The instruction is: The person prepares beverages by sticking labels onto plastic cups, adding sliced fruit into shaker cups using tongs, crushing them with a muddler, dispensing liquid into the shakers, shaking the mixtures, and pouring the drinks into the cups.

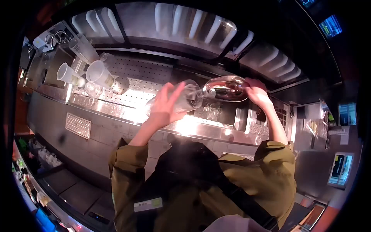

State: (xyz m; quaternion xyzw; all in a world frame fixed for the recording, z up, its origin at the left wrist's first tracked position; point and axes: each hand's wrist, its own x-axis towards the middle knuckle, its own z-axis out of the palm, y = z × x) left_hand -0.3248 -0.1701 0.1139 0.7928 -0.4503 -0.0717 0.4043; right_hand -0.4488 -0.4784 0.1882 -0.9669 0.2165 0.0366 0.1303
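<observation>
My left hand (166,102) is wrapped around a clear cup (188,98), which is tilted sideways with its round end toward the right. My right hand (256,92) grips the right end of a shiny, rounded vessel (228,88) held almost level. Its narrower left end meets or nearly meets the cup; whether they touch I cannot tell. Reflections hide what the vessel is made of and what it holds. Both are above the steel counter, and below them lie some clear glass-like pieces (211,113).
Tall translucent measuring cups (100,74) stand on the perforated drain tray (145,75) at the left, with small clear glasses (92,89) beside them. A tap (60,36) is at the far left. Containers with white handles (195,23) line the back. A steel ledge (228,135) runs along the front.
</observation>
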